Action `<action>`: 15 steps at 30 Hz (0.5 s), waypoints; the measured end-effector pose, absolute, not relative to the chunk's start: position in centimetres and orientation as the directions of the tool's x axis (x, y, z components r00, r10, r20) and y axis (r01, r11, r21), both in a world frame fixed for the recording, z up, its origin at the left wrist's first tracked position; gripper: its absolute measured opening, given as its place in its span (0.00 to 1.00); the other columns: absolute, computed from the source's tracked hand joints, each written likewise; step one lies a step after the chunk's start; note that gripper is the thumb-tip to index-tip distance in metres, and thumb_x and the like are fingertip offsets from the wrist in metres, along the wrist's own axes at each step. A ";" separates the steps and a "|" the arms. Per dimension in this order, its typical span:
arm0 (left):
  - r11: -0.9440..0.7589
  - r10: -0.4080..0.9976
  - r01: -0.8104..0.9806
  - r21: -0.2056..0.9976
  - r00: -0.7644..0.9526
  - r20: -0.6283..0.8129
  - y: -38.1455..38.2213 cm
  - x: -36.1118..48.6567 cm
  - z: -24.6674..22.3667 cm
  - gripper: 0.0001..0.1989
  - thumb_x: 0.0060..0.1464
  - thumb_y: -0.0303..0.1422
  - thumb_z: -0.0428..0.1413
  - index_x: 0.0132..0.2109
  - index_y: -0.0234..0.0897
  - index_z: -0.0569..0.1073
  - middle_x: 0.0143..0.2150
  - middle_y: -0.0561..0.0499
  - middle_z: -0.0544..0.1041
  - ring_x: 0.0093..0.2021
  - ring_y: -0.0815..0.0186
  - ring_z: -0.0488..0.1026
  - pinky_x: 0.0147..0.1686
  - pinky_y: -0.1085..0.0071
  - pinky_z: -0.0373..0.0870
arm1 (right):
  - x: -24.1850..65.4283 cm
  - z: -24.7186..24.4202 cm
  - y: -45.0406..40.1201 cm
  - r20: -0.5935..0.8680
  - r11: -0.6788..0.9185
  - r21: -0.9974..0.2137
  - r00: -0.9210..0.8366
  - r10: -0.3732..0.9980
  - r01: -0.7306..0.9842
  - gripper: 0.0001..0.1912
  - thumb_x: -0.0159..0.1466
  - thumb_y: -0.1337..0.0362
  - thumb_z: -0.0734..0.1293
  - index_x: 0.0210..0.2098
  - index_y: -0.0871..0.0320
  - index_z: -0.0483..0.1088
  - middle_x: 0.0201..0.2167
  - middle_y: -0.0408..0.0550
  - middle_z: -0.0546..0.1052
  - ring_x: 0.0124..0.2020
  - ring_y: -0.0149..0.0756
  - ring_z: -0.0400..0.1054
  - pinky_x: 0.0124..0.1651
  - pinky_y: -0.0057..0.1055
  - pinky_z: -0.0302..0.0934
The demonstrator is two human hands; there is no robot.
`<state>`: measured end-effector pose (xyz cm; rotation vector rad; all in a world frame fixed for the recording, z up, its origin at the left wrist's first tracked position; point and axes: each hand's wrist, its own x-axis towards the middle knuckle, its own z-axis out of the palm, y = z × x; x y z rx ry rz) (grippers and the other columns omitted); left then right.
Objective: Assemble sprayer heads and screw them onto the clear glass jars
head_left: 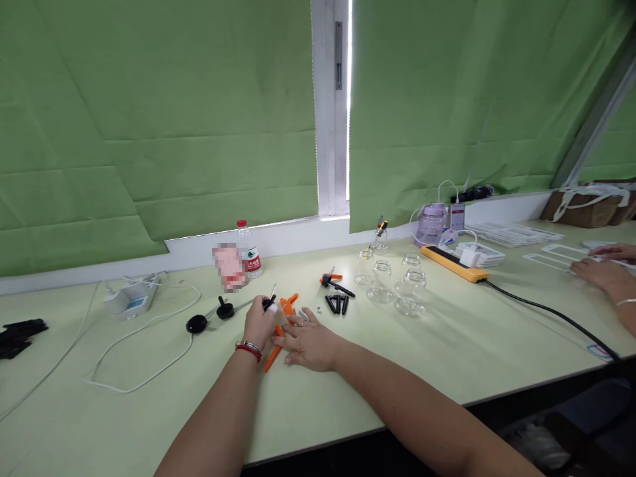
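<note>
My left hand [260,326] is closed round a small black-handled screwdriver [269,303], its metal shaft pointing up. Fingers spread, my right hand [311,341] lies low over the table, its fingertips on or beside orange plastic parts [287,309]. A longer orange piece [272,358] lies between the two hands, partly under the right fingers. Beyond the right hand are several short black pieces [336,305] and some tiny metal bits [319,310]. Farther back lies a black and orange part [338,285]. Two round black parts with rods [197,324] are left of my left hand.
Several clear glass jars [381,283] stand right of centre, near an orange power strip [454,265]. A water bottle [249,250] stands by the wall. White cables [134,387] cross the left side. Another person's hands [603,268] are at far right over white frames.
</note>
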<state>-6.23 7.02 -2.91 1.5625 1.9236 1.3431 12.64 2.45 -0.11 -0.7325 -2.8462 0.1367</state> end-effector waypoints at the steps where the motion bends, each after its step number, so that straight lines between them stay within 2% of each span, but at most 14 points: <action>1: -0.045 0.886 0.581 0.813 -0.353 0.301 7.0 -6.2 -2.9 0.11 0.49 0.29 0.51 0.43 0.39 0.69 0.33 0.51 0.76 0.30 0.64 0.72 0.31 0.70 0.67 | 12.7 0.0 2.3 0.169 0.880 -0.135 -0.864 0.474 0.456 0.26 0.68 0.49 0.52 0.62 0.47 0.56 0.60 0.52 0.64 0.65 0.50 0.47 0.63 0.54 0.30; 5: -0.069 0.866 0.565 0.822 -0.376 0.331 7.0 -6.2 -2.6 0.16 0.47 0.25 0.53 0.46 0.39 0.68 0.39 0.49 0.76 0.36 0.63 0.73 0.37 0.69 0.69 | 13.0 0.2 2.2 0.202 0.904 -0.134 -0.882 0.425 0.405 0.21 0.68 0.51 0.53 0.56 0.49 0.64 0.54 0.48 0.71 0.62 0.45 0.52 0.63 0.50 0.33; 9: -0.115 0.858 0.549 0.828 -0.365 0.362 6.8 -6.0 -2.1 0.26 0.44 0.19 0.52 0.51 0.39 0.65 0.46 0.46 0.74 0.44 0.62 0.72 0.43 0.67 0.69 | 13.3 -0.1 2.5 0.242 0.912 -0.144 -0.880 0.408 0.383 0.20 0.68 0.53 0.54 0.43 0.53 0.74 0.42 0.46 0.78 0.50 0.39 0.64 0.57 0.40 0.47; 12: -0.174 0.868 0.532 0.828 -0.314 0.384 6.5 -5.8 -1.8 0.27 0.43 0.17 0.50 0.51 0.40 0.66 0.48 0.47 0.73 0.48 0.61 0.71 0.46 0.67 0.68 | 13.5 -0.5 2.8 0.266 0.899 -0.175 -0.860 0.436 0.401 0.16 0.67 0.58 0.57 0.40 0.56 0.74 0.39 0.47 0.78 0.44 0.38 0.67 0.51 0.36 0.54; 15: -0.228 0.877 0.505 0.832 -0.264 0.401 6.3 -5.6 -1.7 0.28 0.41 0.16 0.48 0.50 0.41 0.67 0.47 0.48 0.73 0.47 0.63 0.71 0.48 0.67 0.67 | 13.9 -0.7 3.1 0.318 0.872 -0.260 -0.816 0.482 0.414 0.12 0.64 0.67 0.58 0.39 0.57 0.74 0.39 0.46 0.78 0.41 0.36 0.69 0.47 0.32 0.58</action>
